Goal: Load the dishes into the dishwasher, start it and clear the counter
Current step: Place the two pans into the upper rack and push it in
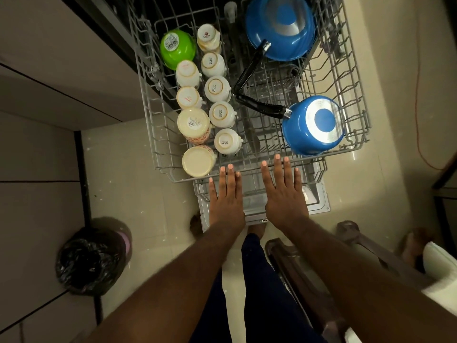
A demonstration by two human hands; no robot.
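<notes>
At six o'clock of the pulled-out upper rack [356, 100], my left hand [226, 196] and right hand [284, 194] lay flat side by side, fingers straight and slightly spread, holding nothing. The fingertips reached its front rim, though I could not tell whether they pressed on it.

The loading looked mostly done. Toward eleven o'clock sat a green bowl [177, 48], upside down. From there down to seven o'clock ran two columns of upturned cups: the white cups [217, 88] on the inner side and the cream tumblers [194, 125] on the outer side. A large blue pan [280, 27] filled one o'clock and a small blue pan [312, 126] sat at four o'clock, both bottoms up, their black handles pointing in toward the middle. The middle strip of the rack between cups and pans held nothing I could make out.

I judged that the rack had to go in next. After that the door [321, 206] needed closing and the machine starting. The counter was out of view, so I could not say what remained there.

Four of the white cups read "SISTA" on their bases. The cup at twelve o'clock of that column carried a red mark too small to read. The green bowl and one cream tumbler each bore a barcode sticker. Off at eight o'clock on the floor stood a bin [91, 256] lined with a black bag.
</notes>
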